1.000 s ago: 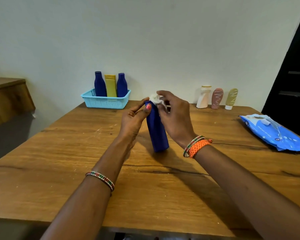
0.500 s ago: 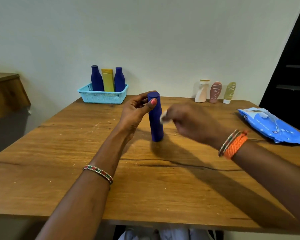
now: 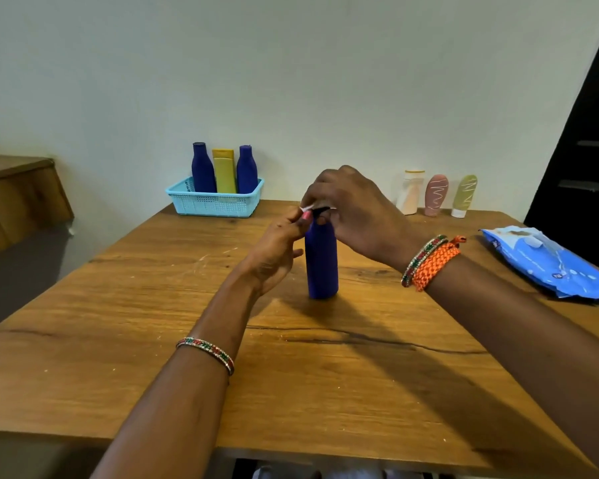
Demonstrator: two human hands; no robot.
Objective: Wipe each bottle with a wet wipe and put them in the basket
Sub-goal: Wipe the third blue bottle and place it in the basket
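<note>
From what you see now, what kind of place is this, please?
Probably a room in a home: a scratched wooden table stands against a plain pale wall, with toiletry bottles in a turquoise plastic basket and a blue pack of wet wipes on it.

A bottle (image 3: 321,261) stands upright on the table (image 3: 118,305) at frame centre. The left hand (image 3: 277,250) is just left of it; the right hand (image 3: 357,209) is over its top, seemingly with a wipe (image 3: 306,208) there. A basket (image 3: 215,202) holding three bottles (image 3: 224,171) sits behind, upper left. Three more containers (image 3: 436,195) stand upper right, and a wipes pack (image 3: 547,261) lies at the right edge.
</note>
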